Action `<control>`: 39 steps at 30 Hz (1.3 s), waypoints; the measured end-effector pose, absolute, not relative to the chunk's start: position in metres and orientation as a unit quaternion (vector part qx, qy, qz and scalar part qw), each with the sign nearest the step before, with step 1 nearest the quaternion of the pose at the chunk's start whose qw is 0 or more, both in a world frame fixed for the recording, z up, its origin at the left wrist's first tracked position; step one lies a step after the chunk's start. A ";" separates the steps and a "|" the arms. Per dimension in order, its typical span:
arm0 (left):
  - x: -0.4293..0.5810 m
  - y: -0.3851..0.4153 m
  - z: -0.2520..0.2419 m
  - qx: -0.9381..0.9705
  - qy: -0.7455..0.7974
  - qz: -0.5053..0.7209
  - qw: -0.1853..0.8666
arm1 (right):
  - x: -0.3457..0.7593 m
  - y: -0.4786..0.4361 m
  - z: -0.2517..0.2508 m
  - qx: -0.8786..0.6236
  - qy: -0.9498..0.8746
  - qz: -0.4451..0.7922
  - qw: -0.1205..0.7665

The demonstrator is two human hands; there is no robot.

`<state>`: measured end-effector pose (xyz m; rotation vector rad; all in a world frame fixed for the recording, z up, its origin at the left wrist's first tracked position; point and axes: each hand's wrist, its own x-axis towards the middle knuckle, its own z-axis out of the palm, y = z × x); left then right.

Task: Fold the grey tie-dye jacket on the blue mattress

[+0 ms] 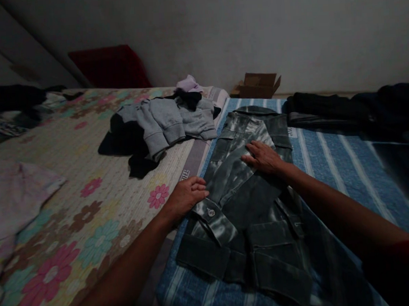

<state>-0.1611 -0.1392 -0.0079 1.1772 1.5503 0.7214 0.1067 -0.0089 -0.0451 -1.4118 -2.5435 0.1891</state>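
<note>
While the left hand (186, 196) curled over a buttoned cuff (211, 213) at frame centre, the right hand (264, 159) lay flat and open, gripping nothing, on the denim jacket (248, 201), seemingly stiff, best gripped at seams.

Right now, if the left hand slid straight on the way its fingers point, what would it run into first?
The left hand points right across the bed, fingertips at the folded denim jacket. It would probably meet the jacket's folded sleeve with the buttoned cuff almost at once, though depth is hard to judge.

grey clothes pile (165, 121) behind, floral sheet (72, 178) open
</note>
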 end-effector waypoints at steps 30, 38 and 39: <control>-0.172 -0.168 -0.008 0.628 0.606 0.288 0.394 | 0.100 -0.078 -0.065 -0.418 -0.893 0.045 0.159; -0.175 -0.173 -0.004 0.723 0.581 0.252 0.274 | 0.101 -0.078 -0.070 -0.420 -0.892 0.030 0.164; -0.172 -0.177 -0.003 0.731 0.586 0.251 0.243 | 0.101 -0.078 -0.070 -0.420 -0.893 0.028 0.163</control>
